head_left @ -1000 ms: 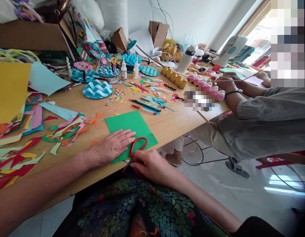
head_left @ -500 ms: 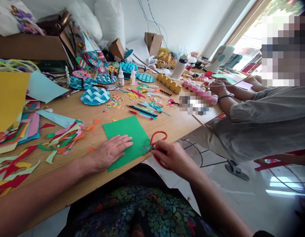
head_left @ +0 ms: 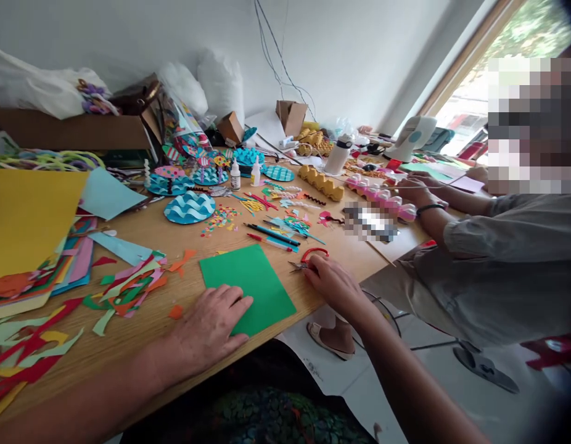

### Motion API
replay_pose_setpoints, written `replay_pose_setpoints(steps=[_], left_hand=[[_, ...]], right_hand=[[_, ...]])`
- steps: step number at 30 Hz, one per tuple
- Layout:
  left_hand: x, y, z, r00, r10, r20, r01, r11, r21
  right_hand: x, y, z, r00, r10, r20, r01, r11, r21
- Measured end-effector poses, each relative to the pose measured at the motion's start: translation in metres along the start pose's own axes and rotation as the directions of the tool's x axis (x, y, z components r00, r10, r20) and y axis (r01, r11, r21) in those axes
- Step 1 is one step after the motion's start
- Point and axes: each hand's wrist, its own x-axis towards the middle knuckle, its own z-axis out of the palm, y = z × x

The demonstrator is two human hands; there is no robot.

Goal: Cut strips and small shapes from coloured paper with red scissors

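A green sheet of paper lies on the table near its front edge. My left hand rests across the paper's left part, with its fingers lying on the sheet and the thumb apart. To the right of the sheet, my right hand is closed on a pair of red-handled scissors. The short metal blades point left, over the bare wood and apart from the paper. My right fingers hide part of the handles.
Paper scraps and stacked coloured sheets lie at left. Pens, glue bottles and a wavy blue paper disc are beyond the sheet. At right, a co-worker's hands are beside a pink egg-carton strip.
My right hand has taken the scissors away from the green sheet's edge, onto the table. My left hand's fingers are more bent on the paper. The camera view has shifted.
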Motion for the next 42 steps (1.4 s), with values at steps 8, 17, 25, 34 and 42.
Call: replay_pose_setpoints(steps=[8,17,25,34,42], left_hand=[[0.007,0.007,-0.009,0.994,-0.073,0.083,0.077,0.996,-0.048],[0.01,0.007,-0.012,0.993,-0.092,0.074,0.096,0.993,-0.062],[0.017,0.007,-0.011,0.985,-0.133,0.106,0.142,0.987,-0.074],[0.024,-0.011,-0.031,0.964,-0.166,0.206,0.233,0.902,-0.364],[0.037,-0.08,-0.035,0.918,-0.379,0.114,0.39,0.916,-0.094]], right_hand=[[-0.008,-0.032,-0.007,0.839,-0.539,0.077,0.481,0.8,0.359],[0.003,-0.046,0.005,0.755,-0.599,0.267,0.535,0.798,0.276],[0.004,-0.049,-0.007,0.716,-0.639,0.283,0.556,0.766,0.324],[0.021,-0.041,-0.012,0.727,-0.605,0.326,0.465,0.782,0.414],[0.05,-0.016,-0.024,0.854,-0.44,0.277,0.417,0.898,0.138]])
